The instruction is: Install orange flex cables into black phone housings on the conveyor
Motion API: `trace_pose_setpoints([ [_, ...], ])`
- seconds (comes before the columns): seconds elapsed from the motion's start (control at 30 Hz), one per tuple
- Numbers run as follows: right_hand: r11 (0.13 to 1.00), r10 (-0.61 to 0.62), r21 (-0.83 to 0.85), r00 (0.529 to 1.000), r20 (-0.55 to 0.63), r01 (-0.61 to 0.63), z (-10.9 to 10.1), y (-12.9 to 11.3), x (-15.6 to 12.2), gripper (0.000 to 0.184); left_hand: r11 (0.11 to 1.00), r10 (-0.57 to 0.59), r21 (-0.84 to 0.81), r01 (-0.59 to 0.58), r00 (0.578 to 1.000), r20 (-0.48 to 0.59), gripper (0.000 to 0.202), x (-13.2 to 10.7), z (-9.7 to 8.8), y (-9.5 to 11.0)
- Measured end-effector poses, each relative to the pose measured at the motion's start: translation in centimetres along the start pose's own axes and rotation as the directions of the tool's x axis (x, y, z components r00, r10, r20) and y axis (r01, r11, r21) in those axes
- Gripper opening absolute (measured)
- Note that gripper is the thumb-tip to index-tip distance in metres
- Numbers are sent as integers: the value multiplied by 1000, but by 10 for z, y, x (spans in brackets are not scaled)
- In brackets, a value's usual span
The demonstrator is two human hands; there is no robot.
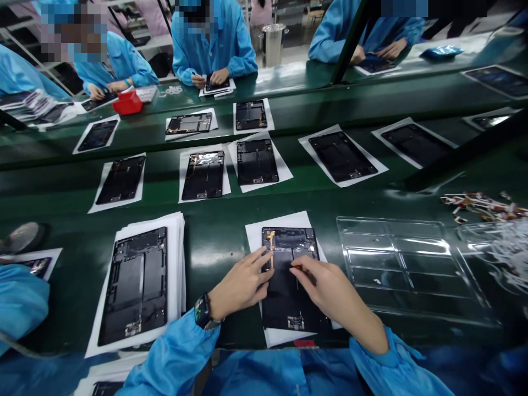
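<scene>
An opened tablet (289, 297) with its inner parts showing lies on white paper (253, 234) in front of me. My left hand (241, 280), with a black watch on its wrist, rests on the tablet's left side. Its fingers are stretched out and apart, with the tips on an orange flex cable (271, 242) near the upper left corner. Over the middle of the tablet, my right hand (325, 286) has thumb and index finger pinched together. Whatever sits between those fingertips is too small to make out.
To the left, another opened tablet (134, 286) lies on a paper stack. A clear plastic tray (396, 264) is at right, beside loose strips (480, 206). Several tablets on paper line the green belt (284, 203). Co-workers in blue sit opposite; a blue sleeve (20, 302) is at far left.
</scene>
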State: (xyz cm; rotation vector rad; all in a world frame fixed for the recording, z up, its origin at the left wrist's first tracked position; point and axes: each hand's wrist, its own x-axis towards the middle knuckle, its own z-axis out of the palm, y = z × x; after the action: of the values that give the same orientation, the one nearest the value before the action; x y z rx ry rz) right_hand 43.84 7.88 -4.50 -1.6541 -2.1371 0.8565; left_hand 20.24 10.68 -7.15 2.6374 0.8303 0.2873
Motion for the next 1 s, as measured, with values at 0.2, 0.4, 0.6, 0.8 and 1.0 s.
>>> trace_pose_setpoints([
  [0.2,969,-138,-198,988,66,148,26,-18,10,17,977,-76,-208,49,990,-123,27,0,4,-11],
  [0.4,921,-165,-329,975,152,207,45,-33,22,16,975,-118,-206,88,983,-139,80,-2,4,-21],
  [0.6,977,-146,-152,988,45,151,50,-20,16,15,982,-102,-172,81,988,-115,107,-5,11,-26],
  [0.8,988,-134,59,984,-114,142,56,-13,7,16,981,-108,-175,86,987,-121,110,-4,12,-27],
  [1.0,963,-220,-170,974,-46,210,61,-21,10,18,980,-114,-178,94,988,-104,112,-4,17,-29],
])
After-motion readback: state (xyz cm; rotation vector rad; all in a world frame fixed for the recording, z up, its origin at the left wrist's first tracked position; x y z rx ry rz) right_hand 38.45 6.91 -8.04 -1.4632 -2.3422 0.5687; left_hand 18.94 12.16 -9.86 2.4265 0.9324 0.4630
